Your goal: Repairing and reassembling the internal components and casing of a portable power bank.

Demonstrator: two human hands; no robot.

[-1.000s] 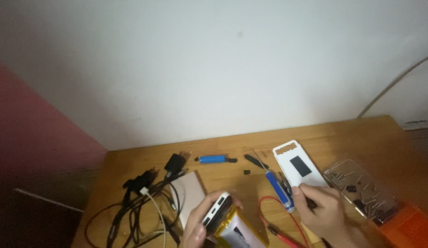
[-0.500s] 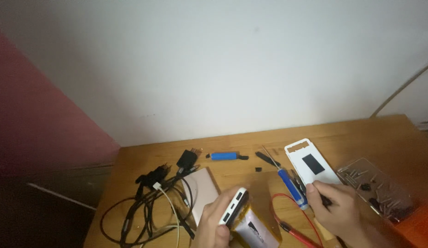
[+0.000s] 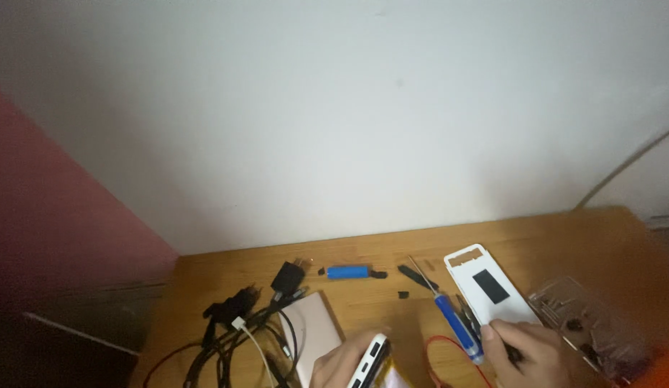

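At bottom centre our left hand (image 3: 339,365) clasps a white power bank (image 3: 369,361); our right hand (image 3: 527,353), fingers curled on the blue screwdriver (image 3: 457,329), sits near the frame's lower edge.

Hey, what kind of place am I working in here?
Probably a home desk used for small electronics repair: a wooden table against a plain white wall, a blue-handled screwdriver, a white device cover, and a tangle of black cables.

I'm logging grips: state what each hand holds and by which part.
The left hand grips the white rectangular plastic power-bank case along its side, near the port end. The right hand closes on something small and dark; what it is cannot be told.
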